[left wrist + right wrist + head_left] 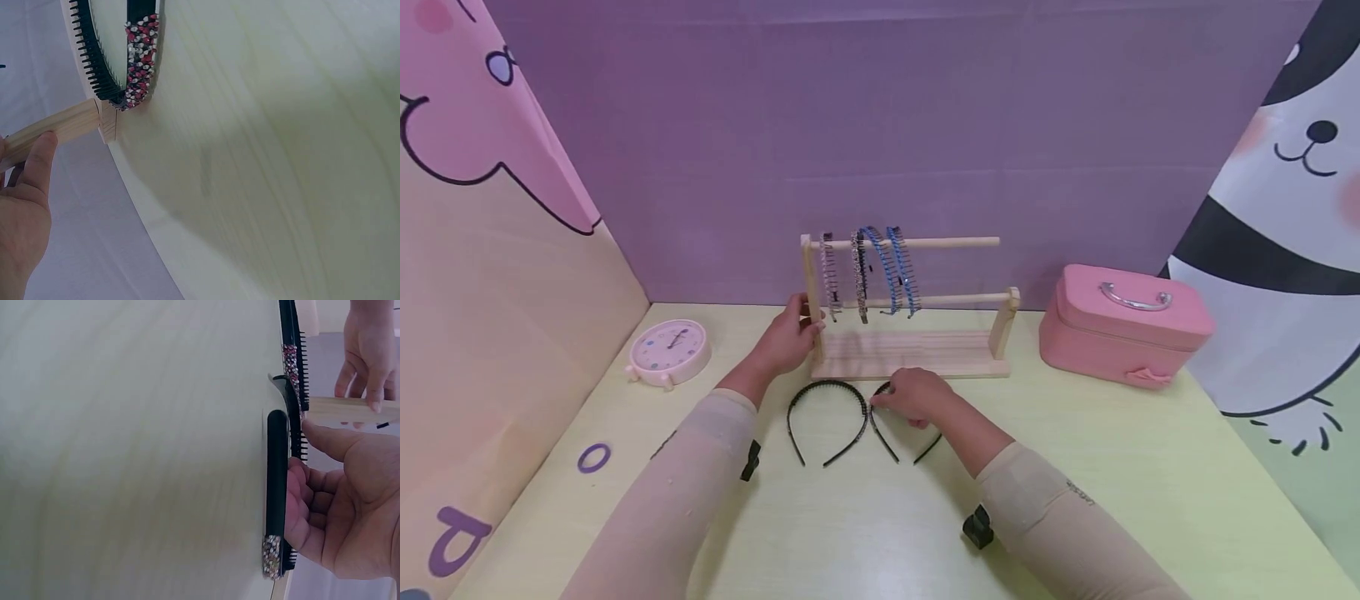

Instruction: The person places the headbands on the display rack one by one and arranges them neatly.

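My left hand (786, 340) holds the left post of a wooden headband rack (910, 367); the left wrist view shows a finger (41, 164) along the wood. My right hand (917, 396) is over a black toothed headband (883, 442) lying on the table, its thumb and curled fingers pinching the band's left side. Silvery beads cover part of this headband (275, 481) in the right wrist view. Left of it lies a second black headband (790, 417), with red and white beads seen in the left wrist view. My right hand hides part of the gripped band.
Several headbands (891, 267), pinkish, glittery and blue, hang on the rack's upper rod. A pink clock (668, 350) lies to the left, with a purple ring (594, 457) nearer me. On the right sits a pink case (1120, 333) with a metal handle. A purple backdrop stands behind.
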`<action>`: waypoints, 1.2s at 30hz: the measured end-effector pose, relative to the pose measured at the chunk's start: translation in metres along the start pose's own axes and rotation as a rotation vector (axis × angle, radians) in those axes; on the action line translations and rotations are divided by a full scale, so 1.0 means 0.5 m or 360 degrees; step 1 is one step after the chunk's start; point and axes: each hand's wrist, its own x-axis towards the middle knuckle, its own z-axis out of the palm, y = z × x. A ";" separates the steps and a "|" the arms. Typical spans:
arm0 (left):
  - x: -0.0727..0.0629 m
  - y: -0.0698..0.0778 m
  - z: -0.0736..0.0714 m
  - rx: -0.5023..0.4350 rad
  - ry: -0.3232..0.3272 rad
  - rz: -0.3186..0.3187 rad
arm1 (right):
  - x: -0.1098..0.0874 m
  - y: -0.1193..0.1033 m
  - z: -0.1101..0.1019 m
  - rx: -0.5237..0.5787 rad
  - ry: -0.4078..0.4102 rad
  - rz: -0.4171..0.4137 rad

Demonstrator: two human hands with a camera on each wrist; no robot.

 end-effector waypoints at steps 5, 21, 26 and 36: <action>-0.002 0.003 -0.002 -0.0007 -0.0002 0.0006 | -0.008 0.022 -0.009 0.0162 -0.0066 -0.0028; -0.002 0.004 0.000 0.0026 -0.0003 -0.0009 | -0.057 0.117 -0.040 0.0587 -0.0102 -0.0034; -0.002 0.005 -0.001 0.0030 -0.0016 -0.0016 | -0.083 0.147 -0.076 0.0758 -0.0079 -0.0113; -0.002 0.004 0.000 0.0034 -0.0011 -0.0023 | -0.137 0.212 -0.148 0.1084 0.0018 -0.0265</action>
